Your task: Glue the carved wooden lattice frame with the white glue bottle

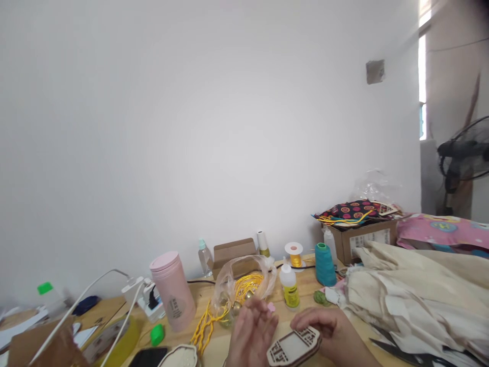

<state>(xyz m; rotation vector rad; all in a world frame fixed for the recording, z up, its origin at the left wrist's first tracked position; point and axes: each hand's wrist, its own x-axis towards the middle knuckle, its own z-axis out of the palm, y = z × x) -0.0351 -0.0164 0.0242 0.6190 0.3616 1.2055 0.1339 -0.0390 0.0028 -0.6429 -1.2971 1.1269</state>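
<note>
Low in the frame, my right hand (331,331) is closed on a laser-cut wooden frame piece (293,347), gripping its right end. My left hand (252,331) hovers just left of that piece with its fingers raised and slightly apart, holding nothing that I can see. Both hands are cut off by the bottom edge. A small pink bit (271,307) lies just beyond my left fingertips. A clear plastic bag with yellow cords and small bells (244,286) lies behind the hands. A second wooden cut-out (180,357) lies to the left.
On the wooden table (305,293) stand a pink tumbler (173,291), a glue bottle (290,286), a teal thread cone (324,264), a gold thread spool (295,255) and a small open box (234,255). Cream fabric (412,300) is piled right. A carton (362,237) stands behind; a fan (464,153) stands far right.
</note>
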